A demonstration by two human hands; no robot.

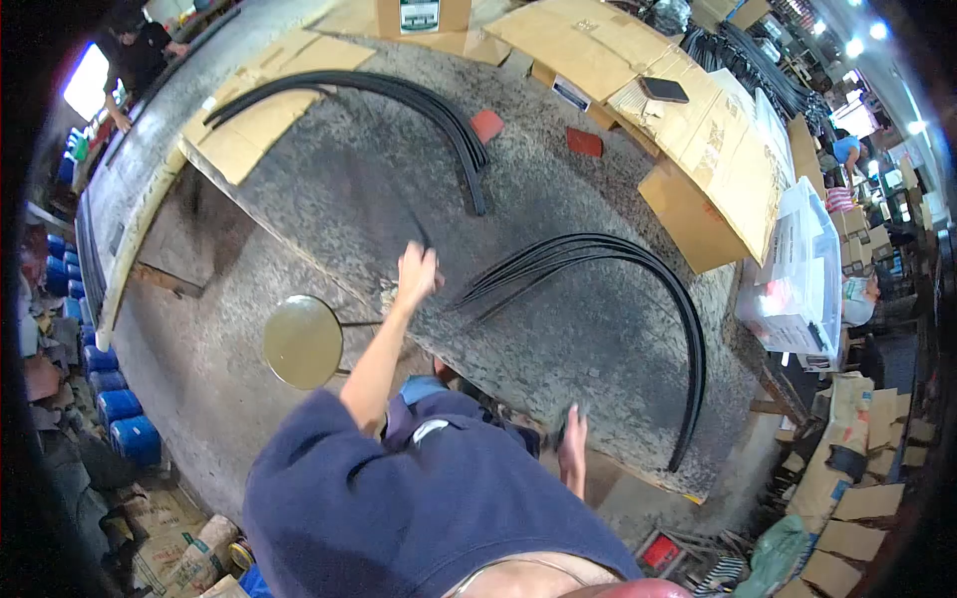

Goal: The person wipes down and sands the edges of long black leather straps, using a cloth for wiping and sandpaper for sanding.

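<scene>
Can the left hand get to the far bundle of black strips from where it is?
Probably yes: the left hand is stretched out over bare tabletop, with nothing between it and the far strip bundle, though it's a long lean.

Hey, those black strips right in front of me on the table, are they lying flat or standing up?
Lying flat. The black strips rest on the table in a fanned, curved bundle, ends gathered near the left hand, nothing propping them.

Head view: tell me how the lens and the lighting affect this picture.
Head view: strong fisheye bends the table edges, with black vignette in the corners; ceiling lamps and a bright window blow out to white; the left hand is slightly motion-blurred; the right hand and black strips stay fairly sharp.
</scene>
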